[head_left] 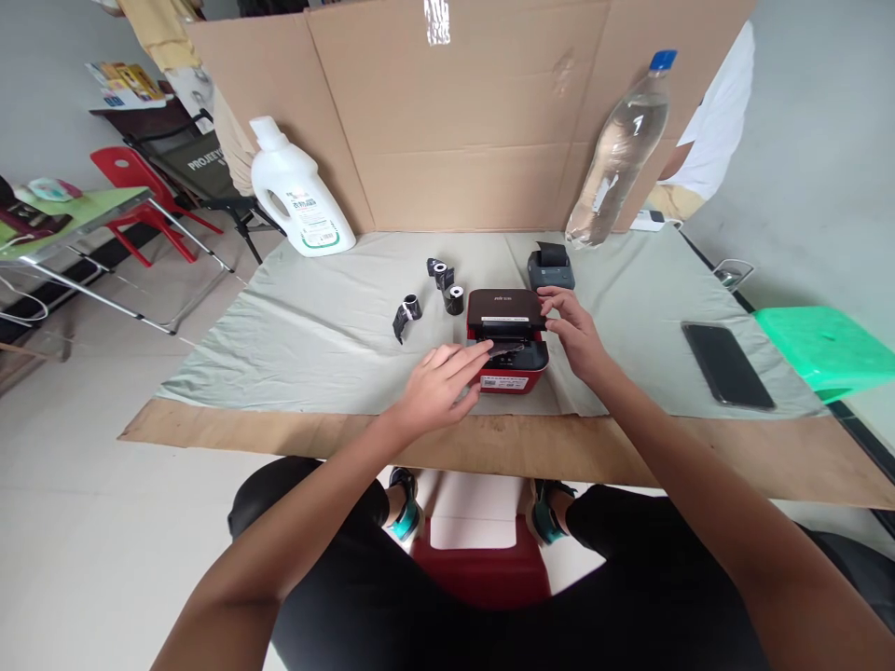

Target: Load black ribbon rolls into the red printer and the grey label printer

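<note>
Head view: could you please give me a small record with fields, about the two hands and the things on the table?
left hand: fingers stretched out, tips at the open front of the red printer
right hand: against the printer's right side, fingers at the black lid edge; grip unclear
behind printer: three black rolls, a small grey printer
far edge: white detergent bottle, clear water bottle, cardboard wall
right: black phone lying flat on the cloth

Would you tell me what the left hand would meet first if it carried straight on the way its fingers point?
The printer: the left hand points right, into its open bay, and its fingertips seem to touch the front edge, though depth is unclear.
</note>
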Available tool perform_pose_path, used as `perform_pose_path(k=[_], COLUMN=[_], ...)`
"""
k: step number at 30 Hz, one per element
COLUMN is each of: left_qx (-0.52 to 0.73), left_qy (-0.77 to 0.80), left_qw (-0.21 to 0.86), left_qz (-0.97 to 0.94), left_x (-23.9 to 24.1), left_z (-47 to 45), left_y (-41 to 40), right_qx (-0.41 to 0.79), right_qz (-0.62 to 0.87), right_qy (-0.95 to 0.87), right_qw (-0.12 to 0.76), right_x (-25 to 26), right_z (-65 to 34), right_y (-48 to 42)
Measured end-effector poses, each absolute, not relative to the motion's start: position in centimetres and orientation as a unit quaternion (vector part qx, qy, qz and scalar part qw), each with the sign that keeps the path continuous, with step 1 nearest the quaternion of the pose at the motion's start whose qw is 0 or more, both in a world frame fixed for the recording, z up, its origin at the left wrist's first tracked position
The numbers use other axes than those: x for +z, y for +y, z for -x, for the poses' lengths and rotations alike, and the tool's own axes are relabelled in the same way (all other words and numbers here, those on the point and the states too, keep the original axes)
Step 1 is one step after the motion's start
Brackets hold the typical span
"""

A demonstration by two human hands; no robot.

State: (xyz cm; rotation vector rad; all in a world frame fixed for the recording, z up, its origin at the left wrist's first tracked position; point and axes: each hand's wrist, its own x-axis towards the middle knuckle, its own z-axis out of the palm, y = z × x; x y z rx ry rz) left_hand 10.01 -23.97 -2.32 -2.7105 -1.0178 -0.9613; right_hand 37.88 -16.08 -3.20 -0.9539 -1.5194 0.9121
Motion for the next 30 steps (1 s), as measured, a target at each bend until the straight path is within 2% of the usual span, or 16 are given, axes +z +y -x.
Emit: perform_pose_path(k=[11, 23, 27, 30], left_qx=[-0.279, -0.272, -0.332, -0.339], left_qy=[-0.413, -0.453, -0.486, -0.466], left_qw=[-0.057, -0.126, -0.254, -0.372], left_qz=[0.865, 0.840, 0.768, 0.728], left_x=[-2.3, -2.0, -3.7, -4.3], left_z=[-9.8, -9.9, -9.8, -10.5], left_y=[-22.7, -22.6, -22.2, -22.1], right_qx=[0.480, 0.448, 0.434, 0.388], right_qz=[0.425, 0.461, 0.505, 0.462], right_qy=[-0.538, -0.529, -0.519, -0.639], right_qw=[0.548, 0.554, 0.537, 0.477], right_x=[-1.9, -3.0, -5.4, -7.2], right_z=[-35.4, -35.0, -35.6, -36.0], right_y=[-17.7, -17.7, -20.6, -23.1])
